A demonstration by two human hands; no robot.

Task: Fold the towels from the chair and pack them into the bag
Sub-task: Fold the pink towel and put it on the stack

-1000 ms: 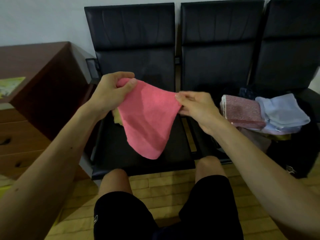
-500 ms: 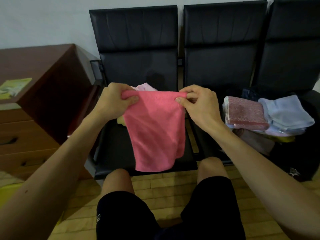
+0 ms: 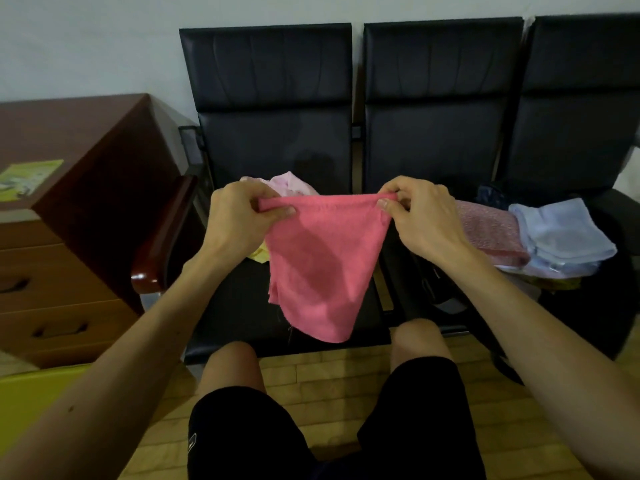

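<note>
A pink towel (image 3: pixel 318 268) hangs in front of the black chair seat (image 3: pixel 239 306), held up by its top edge. My left hand (image 3: pixel 239 220) pinches the left corner and my right hand (image 3: pixel 420 216) pinches the right corner. Behind the towel, a pale pink cloth (image 3: pixel 289 183) and a bit of yellow cloth (image 3: pixel 260 253) lie on the same seat. On the right, folded towels sit on a dark bag (image 3: pixel 588 317): a red speckled one (image 3: pixel 488 233) and a light blue one (image 3: pixel 561 233).
Three black chairs (image 3: pixel 440 98) stand in a row against the wall. A brown wooden desk with drawers (image 3: pixel 65 216) is at the left, with a green leaflet (image 3: pixel 29 176) on top. My knees and black shorts (image 3: pixel 332 427) are below, over a wooden floor.
Both hands pulled the pink towel's top edge level and taut and lowered it slightly; the towel now hangs straight down. The pale pink cloth behind it has come into view.
</note>
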